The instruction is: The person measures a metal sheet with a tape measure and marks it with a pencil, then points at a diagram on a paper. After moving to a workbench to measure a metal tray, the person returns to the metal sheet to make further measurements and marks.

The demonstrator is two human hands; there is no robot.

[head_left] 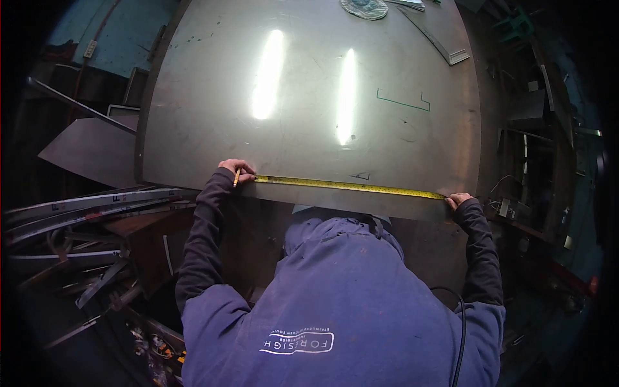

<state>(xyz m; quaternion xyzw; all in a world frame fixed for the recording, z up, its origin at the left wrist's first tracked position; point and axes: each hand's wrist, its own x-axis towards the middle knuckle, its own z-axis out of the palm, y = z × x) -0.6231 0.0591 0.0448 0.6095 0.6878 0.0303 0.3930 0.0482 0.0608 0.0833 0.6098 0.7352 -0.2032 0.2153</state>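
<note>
A yellow tape measure [348, 186] stretches straight across the metal sheet [213, 129], close to its near edge. At its left end my left hand [236, 169] rests on the sheet, fingers closed round a yellow pencil [236, 177]. The fingertips of that hand reach the tape's end. My right hand [458, 200] is closed at the tape's other end, by the sheet's right corner; whether the tape's case is inside it is hidden. A small dark mark [362, 175] lies just beyond the tape.
Green lines [403, 101] are drawn on the sheet. A metal square [438, 42] and a round plastic-wrapped item [364, 8] lie at the far side. Metal bars [90, 203] are stacked at the left. A dark cable [462, 322] hangs over my right side.
</note>
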